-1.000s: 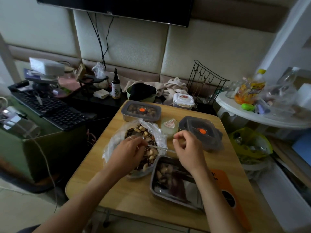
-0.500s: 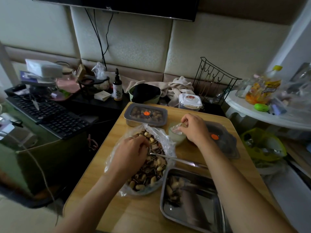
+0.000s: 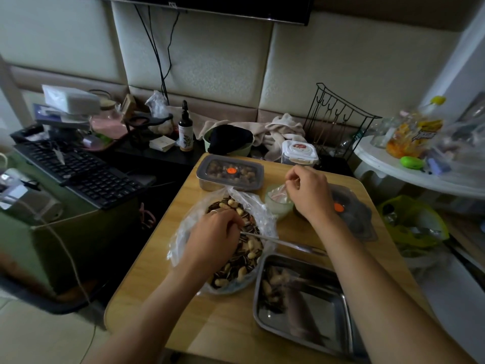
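Almost nothing can be read: the small logo on the lower edge of the screen (image 3: 172, 4) is too tiny to make out, and the yellow label on the bottle (image 3: 417, 127) carries bold dark lettering blurred past reading. The dropper bottle (image 3: 185, 135) has a pale label with a leafy drawing and print too fine to tell, the white box (image 3: 299, 151) bears a red mark on its lid, and the orange stickers (image 3: 230, 170) on the grey lids (image 3: 210, 164) show no legible characters.

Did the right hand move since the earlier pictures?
Yes. The right hand went away from the metal tray, farther up the table, to the small cup.
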`<state>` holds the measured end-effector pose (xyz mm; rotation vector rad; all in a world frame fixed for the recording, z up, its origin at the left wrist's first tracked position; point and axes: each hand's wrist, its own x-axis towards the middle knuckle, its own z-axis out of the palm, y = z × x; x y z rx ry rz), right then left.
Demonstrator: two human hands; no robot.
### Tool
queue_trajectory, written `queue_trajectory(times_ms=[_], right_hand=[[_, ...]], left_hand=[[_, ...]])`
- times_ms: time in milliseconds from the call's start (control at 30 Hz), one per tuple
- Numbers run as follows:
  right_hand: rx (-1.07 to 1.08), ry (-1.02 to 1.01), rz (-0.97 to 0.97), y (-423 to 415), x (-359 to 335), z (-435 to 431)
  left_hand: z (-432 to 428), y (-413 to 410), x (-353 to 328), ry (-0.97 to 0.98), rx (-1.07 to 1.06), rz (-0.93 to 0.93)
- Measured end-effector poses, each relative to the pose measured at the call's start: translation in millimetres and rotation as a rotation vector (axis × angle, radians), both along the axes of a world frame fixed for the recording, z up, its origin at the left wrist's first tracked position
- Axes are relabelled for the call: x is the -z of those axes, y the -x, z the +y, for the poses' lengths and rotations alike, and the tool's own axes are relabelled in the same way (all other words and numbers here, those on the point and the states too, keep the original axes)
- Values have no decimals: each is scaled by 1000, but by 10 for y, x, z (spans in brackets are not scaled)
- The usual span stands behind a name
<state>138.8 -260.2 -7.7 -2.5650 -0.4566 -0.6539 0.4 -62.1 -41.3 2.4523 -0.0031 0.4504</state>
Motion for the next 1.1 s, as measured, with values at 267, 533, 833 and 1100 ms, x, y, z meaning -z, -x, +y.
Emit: queue_trajectory(times_ms=[267,533,833,1100], right_hand=[[72,197,113,-2,26,85],[-14,94,16,105,11,44],[53,-266,-254,423,-141,128],[205,-621,43,898,136,293]], left_hand=[[38,58,80,-342,-95,43],[244,9,96,-278,-236,306],[347,114,-77,-63,-225,145],[219,118,-68,136,-52,-82]])
